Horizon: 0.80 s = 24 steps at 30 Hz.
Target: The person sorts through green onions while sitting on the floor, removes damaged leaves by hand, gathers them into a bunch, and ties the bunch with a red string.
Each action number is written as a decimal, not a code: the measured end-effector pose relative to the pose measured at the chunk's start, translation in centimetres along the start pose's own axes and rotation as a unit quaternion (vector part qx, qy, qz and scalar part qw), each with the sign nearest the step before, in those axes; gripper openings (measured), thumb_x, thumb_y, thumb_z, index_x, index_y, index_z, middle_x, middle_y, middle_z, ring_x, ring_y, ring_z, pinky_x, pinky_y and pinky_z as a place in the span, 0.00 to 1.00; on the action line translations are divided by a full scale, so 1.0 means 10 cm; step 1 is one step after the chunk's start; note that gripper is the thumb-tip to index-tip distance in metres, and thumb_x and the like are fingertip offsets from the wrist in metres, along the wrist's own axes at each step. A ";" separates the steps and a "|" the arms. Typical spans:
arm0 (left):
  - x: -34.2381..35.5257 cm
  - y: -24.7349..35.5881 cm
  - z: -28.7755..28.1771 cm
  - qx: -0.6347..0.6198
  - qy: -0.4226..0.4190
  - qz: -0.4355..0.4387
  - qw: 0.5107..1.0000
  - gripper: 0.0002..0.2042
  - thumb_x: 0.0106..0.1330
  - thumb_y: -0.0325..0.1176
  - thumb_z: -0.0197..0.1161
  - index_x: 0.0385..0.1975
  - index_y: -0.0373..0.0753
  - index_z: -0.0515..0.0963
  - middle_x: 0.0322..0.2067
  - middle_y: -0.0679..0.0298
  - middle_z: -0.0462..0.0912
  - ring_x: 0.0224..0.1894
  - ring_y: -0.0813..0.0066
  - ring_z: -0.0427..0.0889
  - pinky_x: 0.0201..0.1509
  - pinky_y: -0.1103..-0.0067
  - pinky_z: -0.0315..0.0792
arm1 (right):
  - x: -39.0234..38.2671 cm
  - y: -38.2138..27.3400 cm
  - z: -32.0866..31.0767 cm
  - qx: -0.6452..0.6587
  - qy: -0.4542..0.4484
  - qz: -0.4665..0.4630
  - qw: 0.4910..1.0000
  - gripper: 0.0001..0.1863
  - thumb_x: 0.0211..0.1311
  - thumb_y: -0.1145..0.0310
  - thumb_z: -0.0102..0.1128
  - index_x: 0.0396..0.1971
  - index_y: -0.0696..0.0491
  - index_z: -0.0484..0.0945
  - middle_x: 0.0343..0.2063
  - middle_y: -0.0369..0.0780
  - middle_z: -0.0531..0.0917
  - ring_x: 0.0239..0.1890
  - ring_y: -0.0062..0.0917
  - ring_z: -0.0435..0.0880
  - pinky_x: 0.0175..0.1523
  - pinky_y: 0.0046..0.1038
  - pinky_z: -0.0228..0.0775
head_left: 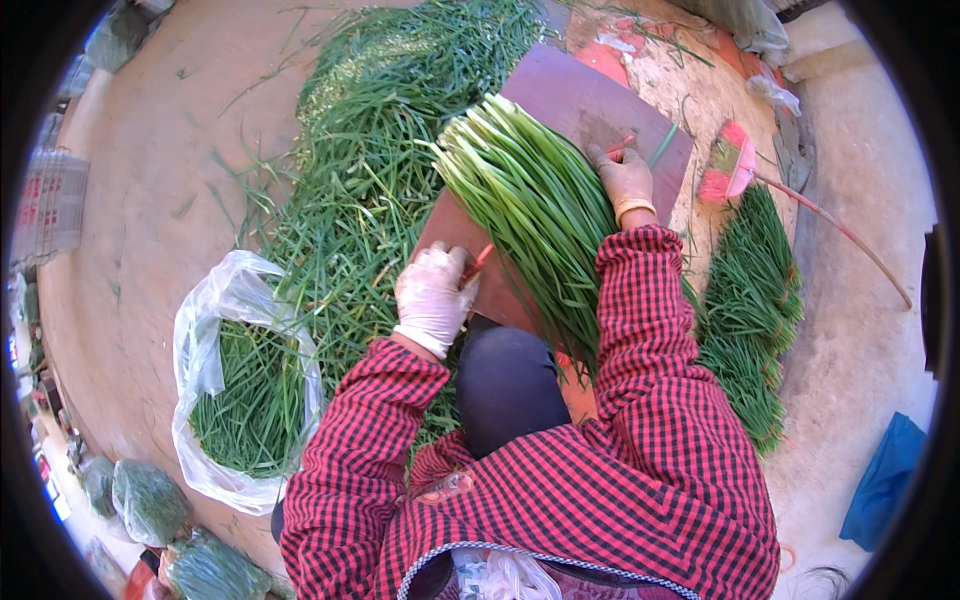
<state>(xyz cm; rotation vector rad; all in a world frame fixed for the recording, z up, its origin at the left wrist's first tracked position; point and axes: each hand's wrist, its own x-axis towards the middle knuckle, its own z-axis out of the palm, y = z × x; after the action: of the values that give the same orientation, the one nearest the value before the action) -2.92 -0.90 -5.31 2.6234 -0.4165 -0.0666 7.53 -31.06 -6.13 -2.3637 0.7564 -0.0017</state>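
Note:
A thick bunch of garlic chives lies across a brown board in front of me, its pale stem ends pointing away to the upper left. My left hand, in a whitish glove, pinches one end of a red tie to the left of the bunch. On the other side my right hand, also gloved, is closed on the tie's other red end beside the leaves. The part of the tie between the hands is hidden, seemingly under the bunch.
Loose chives are heaped to the left and beyond the board. A clear plastic bag holding greens stands at left. Tied bunches lie at right, near a pink broom and a blue cloth. Bagged greens sit at lower left.

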 end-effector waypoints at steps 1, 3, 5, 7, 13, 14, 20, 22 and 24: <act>0.03 0.03 -0.07 -0.005 -0.003 -0.009 1.000 0.10 0.54 0.39 0.68 0.30 0.43 0.77 0.32 0.59 0.78 0.37 0.58 0.80 0.40 0.65 0.75 | 0.11 -0.01 0.04 -0.050 -0.003 -0.044 0.998 0.24 0.63 0.48 0.59 0.33 0.58 0.81 0.28 0.47 0.86 0.34 0.37 0.85 0.46 0.33 0.74; 0.06 0.06 -0.05 -0.015 0.026 -0.015 0.999 0.08 0.53 0.38 0.66 0.27 0.41 0.78 0.28 0.57 0.79 0.33 0.57 0.81 0.37 0.64 0.75 | 0.43 -0.03 0.20 -0.134 -0.026 0.001 0.991 0.29 0.64 0.46 0.53 0.43 0.61 0.82 0.38 0.53 0.85 0.45 0.47 0.83 0.52 0.38 0.72; 0.10 0.18 -0.09 0.001 -0.033 -0.066 0.997 0.06 0.50 0.36 0.65 0.23 0.42 0.80 0.25 0.57 0.81 0.29 0.55 0.83 0.34 0.62 0.77 | 0.42 0.15 0.14 -0.081 -0.057 -0.152 0.983 0.30 0.65 0.46 0.51 0.49 0.60 0.81 0.46 0.56 0.81 0.54 0.44 0.81 0.57 0.40 0.70; 0.10 0.15 0.09 -0.018 -0.016 -0.062 0.998 0.05 0.50 0.34 0.64 0.26 0.42 0.81 0.27 0.57 0.82 0.30 0.56 0.84 0.35 0.62 0.77 | 0.22 0.00 0.01 -0.169 -0.061 -0.134 0.974 0.33 0.67 0.41 0.42 0.46 0.57 0.82 0.43 0.56 0.83 0.52 0.47 0.81 0.57 0.43 0.68; 0.20 0.04 0.11 -0.155 -0.100 -0.112 0.977 0.09 0.58 0.34 0.60 0.33 0.35 0.79 0.33 0.51 0.83 0.42 0.49 0.82 0.46 0.61 0.74 | 0.35 0.24 0.47 0.200 -0.005 -0.233 0.952 0.09 0.63 0.75 0.59 0.42 0.57 0.81 0.33 0.39 0.86 0.37 0.20 0.83 0.47 0.22 0.71; 0.21 0.03 0.13 -0.166 -0.105 -0.116 0.974 0.09 0.58 0.34 0.60 0.33 0.35 0.79 0.33 0.50 0.83 0.42 0.49 0.82 0.47 0.60 0.74 | 0.36 0.26 0.51 0.223 -0.013 -0.225 0.948 0.09 0.63 0.76 0.59 0.42 0.57 0.82 0.34 0.38 0.86 0.37 0.18 0.82 0.47 0.22 0.71; 0.03 -0.24 0.18 -0.189 -0.069 -0.131 0.971 0.09 0.60 0.33 0.61 0.34 0.33 0.79 0.30 0.53 0.83 0.36 0.56 0.84 0.41 0.65 0.76 | 0.35 0.18 0.54 0.296 -0.097 -0.184 0.932 0.08 0.61 0.75 0.62 0.39 0.59 0.84 0.32 0.36 0.86 0.36 0.16 0.81 0.45 0.21 0.72; -0.13 -0.48 0.09 -0.565 -0.171 -0.249 0.768 0.07 0.61 0.30 0.63 0.34 0.34 0.79 0.27 0.61 0.82 0.29 0.72 0.83 0.32 0.75 0.76 | 0.26 0.05 0.50 0.202 -0.163 -0.189 0.947 0.07 0.60 0.74 0.64 0.36 0.59 0.85 0.29 0.36 0.86 0.33 0.16 0.82 0.43 0.20 0.72; -0.29 -0.58 -0.02 -0.662 -0.144 -0.312 0.666 0.09 0.63 0.27 0.64 0.42 0.35 0.78 0.24 0.68 0.77 0.24 0.81 0.77 0.28 0.82 0.73 | 0.18 -0.01 0.52 0.174 -0.161 -0.197 0.951 0.08 0.58 0.72 0.67 0.35 0.59 0.86 0.28 0.35 0.87 0.31 0.16 0.82 0.41 0.20 0.72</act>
<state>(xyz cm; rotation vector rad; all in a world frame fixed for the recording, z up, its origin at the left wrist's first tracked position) -4.02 4.97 -7.90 1.1387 0.3906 -0.7161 10.05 -28.88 -10.49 -2.0640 0.1065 0.0723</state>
